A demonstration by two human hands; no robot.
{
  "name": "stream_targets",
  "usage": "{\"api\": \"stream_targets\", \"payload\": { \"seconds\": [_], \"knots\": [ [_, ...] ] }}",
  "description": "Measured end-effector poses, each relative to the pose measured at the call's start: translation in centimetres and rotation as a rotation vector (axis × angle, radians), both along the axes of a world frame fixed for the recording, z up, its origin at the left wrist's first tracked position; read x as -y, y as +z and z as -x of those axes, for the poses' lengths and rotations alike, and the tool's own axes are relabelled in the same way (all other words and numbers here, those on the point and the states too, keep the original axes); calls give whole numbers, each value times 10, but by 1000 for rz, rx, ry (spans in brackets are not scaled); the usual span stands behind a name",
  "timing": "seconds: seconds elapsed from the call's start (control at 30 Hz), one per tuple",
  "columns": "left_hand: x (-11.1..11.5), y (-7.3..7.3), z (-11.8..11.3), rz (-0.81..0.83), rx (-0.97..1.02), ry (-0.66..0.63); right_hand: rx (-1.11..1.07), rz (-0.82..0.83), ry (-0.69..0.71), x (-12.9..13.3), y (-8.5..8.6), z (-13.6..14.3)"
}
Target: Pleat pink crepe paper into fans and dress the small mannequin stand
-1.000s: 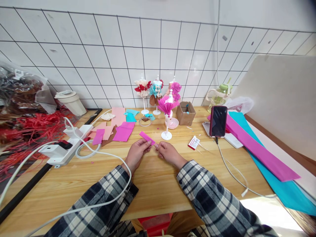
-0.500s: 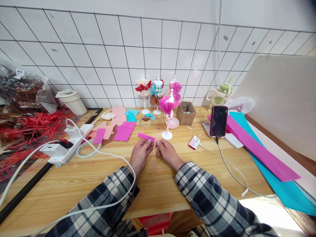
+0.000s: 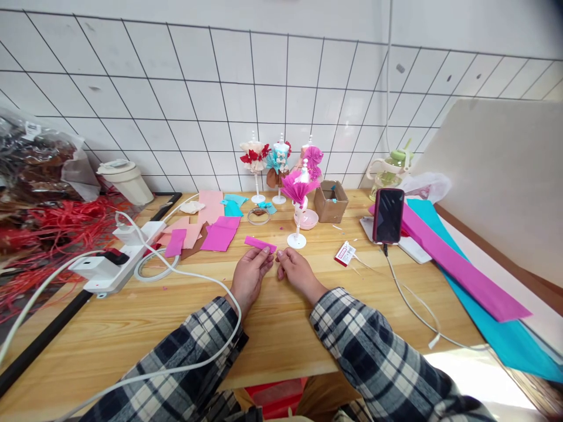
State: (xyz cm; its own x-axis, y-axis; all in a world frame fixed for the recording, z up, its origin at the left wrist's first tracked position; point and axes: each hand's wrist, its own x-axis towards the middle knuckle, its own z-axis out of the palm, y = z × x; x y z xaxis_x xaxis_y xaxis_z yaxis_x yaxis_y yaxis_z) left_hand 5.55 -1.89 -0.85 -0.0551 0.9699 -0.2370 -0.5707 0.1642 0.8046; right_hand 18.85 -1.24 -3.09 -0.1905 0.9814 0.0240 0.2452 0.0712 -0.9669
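Narrow magenta paper strip [image 3: 260,244]: head view, above the near-middle part of the pale wooden worktop [image 3: 272,346], in front of the white stands, slanting slightly down to the right. Left hand [image 3: 250,275] has its fingers clamped on the strip's right part, thumb on top. Right hand [image 3: 299,272] is just beside the strip's right end, fingers curled together; can't tell if they pinch the paper edge.

Beyond the hands: white stand with magenta pleated paper skirt [image 3: 300,189], upright, pink bowl [image 3: 309,219] just behind its base. Three more upright dressed stands near the tiled wall: cream-and-red one [image 3: 254,157], turquoise-and-brown one [image 3: 278,161], pink-and-magenta one [image 3: 313,161]. Open brown cardboard box [image 3: 331,205] to their right.

Left side: magenta paper square [image 3: 221,234] by peach and turquoise sheets, white power strip [image 3: 118,261] with plugs in it, its cable running over the left forearm. Right side: small red-and-white packet [image 3: 345,254] flat on the wood, dark phone [image 3: 388,215] propped up with cable attached, long magenta paper roll [image 3: 461,266] over turquoise paper [image 3: 512,346].
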Motion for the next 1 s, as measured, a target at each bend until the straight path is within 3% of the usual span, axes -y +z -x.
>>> {"api": "stream_targets", "payload": {
  "seconds": [0.47, 1.0],
  "knots": [
    [0, -1, 1, 0, -26, -28, -27, 24, -10, 2, 6, 1],
    [1, 2, 0, 1, -35, -21, -42, 31, -11, 0, 2, 1]
  ]
}}
